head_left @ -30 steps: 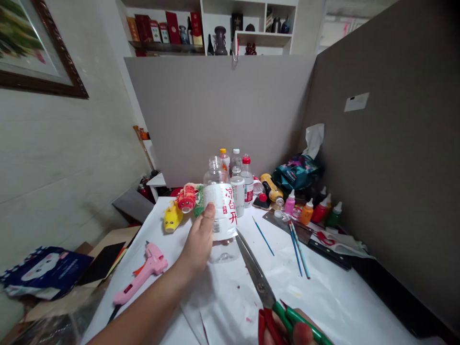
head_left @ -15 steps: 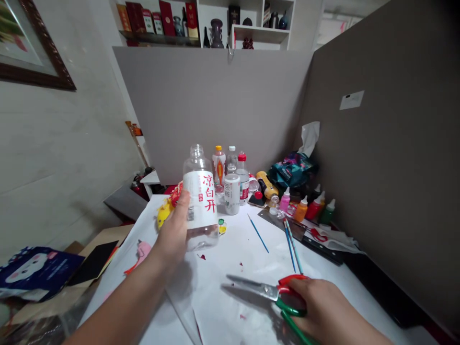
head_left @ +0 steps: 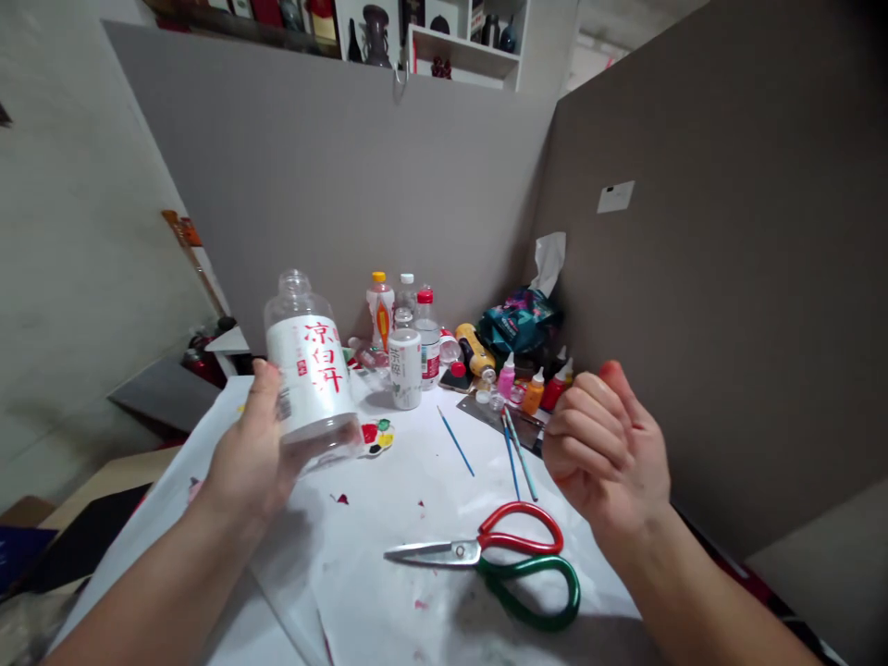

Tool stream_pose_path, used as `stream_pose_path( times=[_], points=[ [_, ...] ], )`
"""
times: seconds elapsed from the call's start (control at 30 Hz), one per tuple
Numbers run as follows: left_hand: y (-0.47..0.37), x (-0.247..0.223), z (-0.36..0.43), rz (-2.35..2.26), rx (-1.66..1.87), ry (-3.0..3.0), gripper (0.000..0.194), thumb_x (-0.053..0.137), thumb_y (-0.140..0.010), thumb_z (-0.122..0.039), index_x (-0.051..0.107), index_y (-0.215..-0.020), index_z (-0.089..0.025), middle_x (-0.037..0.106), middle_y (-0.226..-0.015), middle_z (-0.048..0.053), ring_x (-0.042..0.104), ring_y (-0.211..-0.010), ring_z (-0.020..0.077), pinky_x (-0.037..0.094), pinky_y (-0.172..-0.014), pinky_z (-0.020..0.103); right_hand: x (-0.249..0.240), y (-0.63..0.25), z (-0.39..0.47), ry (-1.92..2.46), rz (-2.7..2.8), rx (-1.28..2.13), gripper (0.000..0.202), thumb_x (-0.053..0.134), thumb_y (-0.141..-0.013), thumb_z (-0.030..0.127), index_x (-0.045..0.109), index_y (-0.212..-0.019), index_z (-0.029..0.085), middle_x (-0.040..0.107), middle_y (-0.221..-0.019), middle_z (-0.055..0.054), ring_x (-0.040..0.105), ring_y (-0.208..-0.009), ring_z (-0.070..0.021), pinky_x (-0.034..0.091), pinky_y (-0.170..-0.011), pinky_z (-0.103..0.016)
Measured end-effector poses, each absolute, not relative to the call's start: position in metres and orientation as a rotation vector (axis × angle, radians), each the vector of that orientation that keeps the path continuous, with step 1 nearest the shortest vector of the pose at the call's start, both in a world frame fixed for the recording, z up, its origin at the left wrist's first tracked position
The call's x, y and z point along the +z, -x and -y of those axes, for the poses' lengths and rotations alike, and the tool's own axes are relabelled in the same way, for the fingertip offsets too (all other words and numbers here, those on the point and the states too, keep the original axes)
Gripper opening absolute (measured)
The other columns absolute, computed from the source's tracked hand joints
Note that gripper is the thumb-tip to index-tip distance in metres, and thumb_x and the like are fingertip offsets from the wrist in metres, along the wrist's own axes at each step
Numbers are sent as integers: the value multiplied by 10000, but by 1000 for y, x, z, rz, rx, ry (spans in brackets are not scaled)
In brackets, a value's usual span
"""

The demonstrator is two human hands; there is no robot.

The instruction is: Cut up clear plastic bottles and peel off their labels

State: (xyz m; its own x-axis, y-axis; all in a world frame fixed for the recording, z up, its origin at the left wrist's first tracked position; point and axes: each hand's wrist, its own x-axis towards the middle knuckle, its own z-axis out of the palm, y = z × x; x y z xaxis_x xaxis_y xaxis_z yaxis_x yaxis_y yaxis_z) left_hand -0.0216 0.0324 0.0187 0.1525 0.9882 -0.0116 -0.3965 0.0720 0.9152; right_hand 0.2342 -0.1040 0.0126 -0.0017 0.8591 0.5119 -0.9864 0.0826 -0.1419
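Observation:
My left hand [head_left: 246,444] is wrapped around a clear plastic bottle [head_left: 312,370] with a white label and red characters. The bottle has no cap and leans slightly, held above the table. My right hand [head_left: 603,444] is raised on the right, its fingers curled in and nothing seen in it. Below it, scissors [head_left: 460,552] with one red and one green handle lie on the white table [head_left: 388,490], blades pointing left and closed together. Just beyond the bottle's base is a small painted piece [head_left: 378,437] in red, green and yellow, partly hidden.
Several bottles and a white can [head_left: 405,370] stand at the back. Paintbrushes [head_left: 456,442] lie mid-table. Paint bottles [head_left: 533,392], a phone [head_left: 456,379] and a tissue pack [head_left: 520,319] sit at the right. Grey partitions [head_left: 333,176] rise behind and to the right.
My right hand has let go of the scissors, which now lie on the table, and has risen with curled fingers. The bottle in my left hand tilts more. The view has turned right.

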Motion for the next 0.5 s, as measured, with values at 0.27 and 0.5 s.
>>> stream_pose_path(
  times=[0.27, 0.5],
  points=[
    [16, 24, -34, -890, 1322, -998, 531, 281, -1030, -463, 594, -1343, -170, 697, -1261, 150, 746, -741, 232, 648, -549, 369, 13, -253, 90, -554, 489, 1517, 487, 366, -1061, 308, 280, -589, 226, 265, -498, 106, 256, -385, -45, 206, -353, -147],
    [15, 25, -32, -915, 1316, -1022, 526, 246, -1044, -446, 523, -1400, -177, 795, -979, 95, 752, -621, 234, 631, -491, 357, 5, -262, 89, -593, 394, 1478, 483, 387, -1057, 282, 287, -588, 228, 264, -488, 109, 244, -378, -47, 220, -360, -165]
  ],
)
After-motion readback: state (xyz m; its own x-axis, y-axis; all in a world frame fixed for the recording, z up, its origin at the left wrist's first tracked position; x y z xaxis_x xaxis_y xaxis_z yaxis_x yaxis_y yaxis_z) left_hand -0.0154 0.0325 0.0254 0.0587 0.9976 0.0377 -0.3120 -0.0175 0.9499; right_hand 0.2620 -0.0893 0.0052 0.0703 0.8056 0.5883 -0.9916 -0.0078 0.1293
